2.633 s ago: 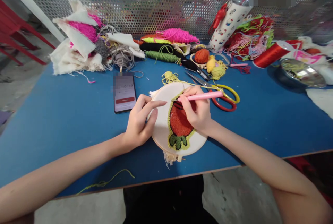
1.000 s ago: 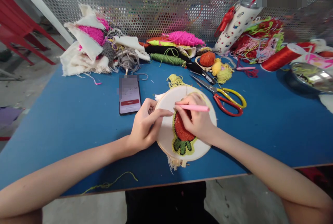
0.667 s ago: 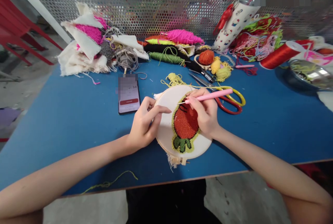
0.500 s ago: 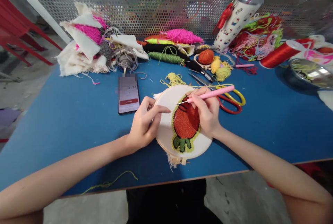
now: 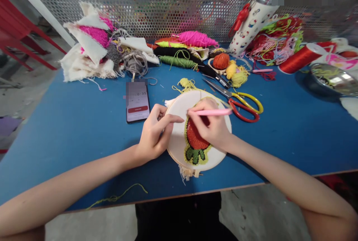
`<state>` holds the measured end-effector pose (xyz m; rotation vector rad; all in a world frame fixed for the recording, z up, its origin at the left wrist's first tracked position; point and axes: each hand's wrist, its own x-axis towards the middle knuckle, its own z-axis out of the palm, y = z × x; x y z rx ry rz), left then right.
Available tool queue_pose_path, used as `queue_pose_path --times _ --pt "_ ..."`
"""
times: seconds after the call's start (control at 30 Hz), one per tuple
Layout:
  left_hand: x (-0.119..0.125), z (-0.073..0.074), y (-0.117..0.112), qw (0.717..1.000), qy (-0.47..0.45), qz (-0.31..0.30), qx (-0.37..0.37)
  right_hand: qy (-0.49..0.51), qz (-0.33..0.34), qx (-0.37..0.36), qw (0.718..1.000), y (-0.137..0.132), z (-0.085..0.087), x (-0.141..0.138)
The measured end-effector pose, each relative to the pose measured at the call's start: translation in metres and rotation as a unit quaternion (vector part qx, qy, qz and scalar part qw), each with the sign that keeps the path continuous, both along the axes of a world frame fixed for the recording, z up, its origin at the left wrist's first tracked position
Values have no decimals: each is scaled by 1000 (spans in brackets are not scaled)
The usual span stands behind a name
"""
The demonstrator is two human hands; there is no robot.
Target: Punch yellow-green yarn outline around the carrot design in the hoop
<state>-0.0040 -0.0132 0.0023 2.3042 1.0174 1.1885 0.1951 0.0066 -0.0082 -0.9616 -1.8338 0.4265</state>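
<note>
A round embroidery hoop point(image 5: 177, 138) with cream cloth lies on the blue table point(image 5: 69, 129). On the cloth is a tufted red shape with green leaves and a yellow-green outline point(image 5: 195, 147). My left hand point(image 5: 153, 134) grips the hoop's left rim, index finger stretched over the cloth. My right hand point(image 5: 211, 127) is closed round a pink punch needle point(image 5: 212, 112), whose tip touches the cloth at the top left of the red shape. Yellow yarn point(image 5: 186, 83) trails from the hoop's far edge.
A phone point(image 5: 137, 101) lies left of the hoop, and scissors with red and yellow handles point(image 5: 240, 103) to its right. Cloth scraps point(image 5: 89, 47), yarn skeins point(image 5: 184, 47), yarn balls point(image 5: 226, 65), a red spool point(image 5: 302, 58) and a metal bowl point(image 5: 332, 78) line the far edge, before a perforated metal wall.
My right hand lifted the needle off the cloth, uncovering the red shape, then brought it back down to the shape's upper left. My left hand stayed on the hoop's rim.
</note>
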Motion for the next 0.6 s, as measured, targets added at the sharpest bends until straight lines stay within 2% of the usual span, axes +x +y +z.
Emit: queue_pose_path --times 0.1,0.17,0.27,0.37,0.6 --pt "0 0 0 1000 4 9 -10 -60 1 17 998 -1 3 -2" --pt "0 0 0 1000 6 12 -16 -12 8 -25 1000 0 3 0" --pt "0 -1 0 1000 8 10 -17 121 13 -93 988 1 0 5" --pt "1 -2 1 1000 8 8 -20 213 2 -113 970 4 -5 8" --pt "1 -2 1 1000 3 4 -29 267 1 -129 955 8 -7 7"
